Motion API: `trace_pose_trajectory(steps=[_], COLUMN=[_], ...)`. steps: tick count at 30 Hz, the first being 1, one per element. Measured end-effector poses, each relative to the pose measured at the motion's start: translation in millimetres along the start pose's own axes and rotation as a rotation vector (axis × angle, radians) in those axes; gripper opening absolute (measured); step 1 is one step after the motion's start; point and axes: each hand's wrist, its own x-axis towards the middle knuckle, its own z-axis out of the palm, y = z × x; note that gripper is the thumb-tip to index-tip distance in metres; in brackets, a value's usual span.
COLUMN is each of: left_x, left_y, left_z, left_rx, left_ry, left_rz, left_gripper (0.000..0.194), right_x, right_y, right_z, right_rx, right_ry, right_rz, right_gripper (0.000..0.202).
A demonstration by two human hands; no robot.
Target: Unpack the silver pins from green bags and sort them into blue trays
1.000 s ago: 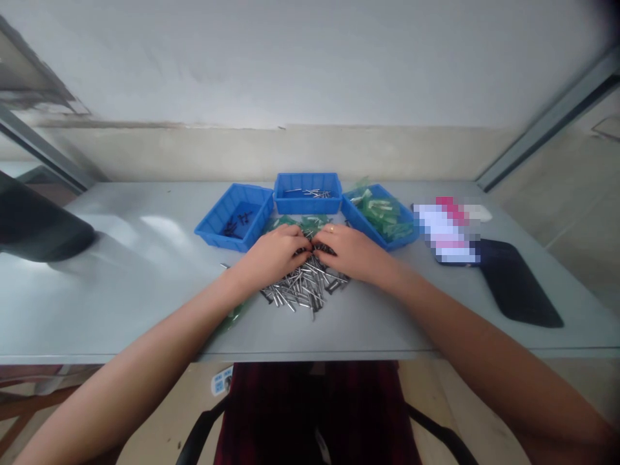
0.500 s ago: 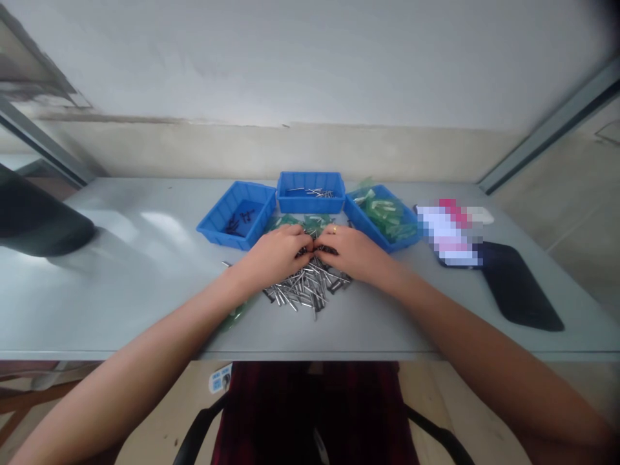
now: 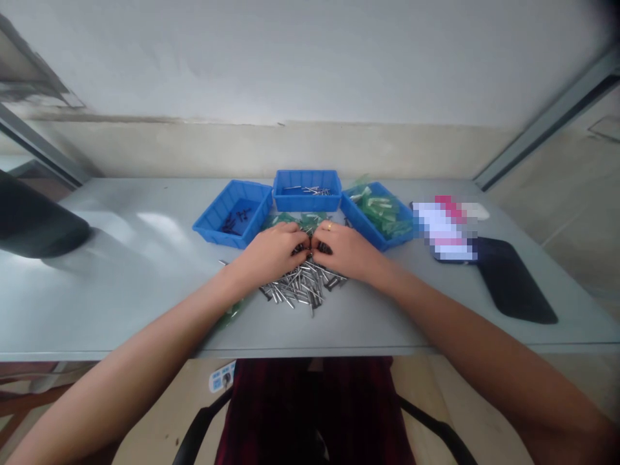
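My left hand point(image 3: 277, 250) and my right hand point(image 3: 346, 250) meet fingertip to fingertip over a heap of silver nails and darker screw-like pieces point(image 3: 303, 287). Both have curled, closed fingers; what they pinch is hidden among the metal pieces. A ring shows on my right hand. Green plastic pieces point(image 3: 310, 219) lie just behind the heap. Beyond stand three blue bins: the left bin point(image 3: 206, 223) holds a few dark screws point(image 3: 237, 219), the middle bin point(image 3: 307, 203) some silver nails point(image 3: 317, 190), and the right bin point(image 3: 371, 235) many green plastic pieces point(image 3: 385, 214).
A black phone-shaped object point(image 3: 516, 281) lies at the right, beside a blurred-out item point(image 3: 445, 232). At the far left is a dark cylinder point(image 3: 41, 223). More green plastic point(image 3: 231, 314) sits by my left forearm. A wall point(image 3: 290, 148) closes off the table's back.
The whole view has shifted slightly. My fingertips have parted a little and changed their hold over the heap; the bins and the heap look the same.
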Motion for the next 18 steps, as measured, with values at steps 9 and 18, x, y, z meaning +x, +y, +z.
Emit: trace_pose_trajectory(steps=[9, 18], left_x=[0.3, -0.3], left_y=[-0.8, 0.1], left_z=[-1.1, -4.1], left_rx=[-0.036, -0.15], left_ry=[0.072, 0.14], left_rz=[0.025, 0.042], left_gripper=[0.021, 0.019], right_x=[1.8, 1.3], right_y=[2.3, 3.0], right_z=[-13.1, -15.7], right_rx=[-0.017, 0.017], right_ry=[0.091, 0.143], right_rz=[-0.018, -0.039], right_gripper=[0.004, 0.004])
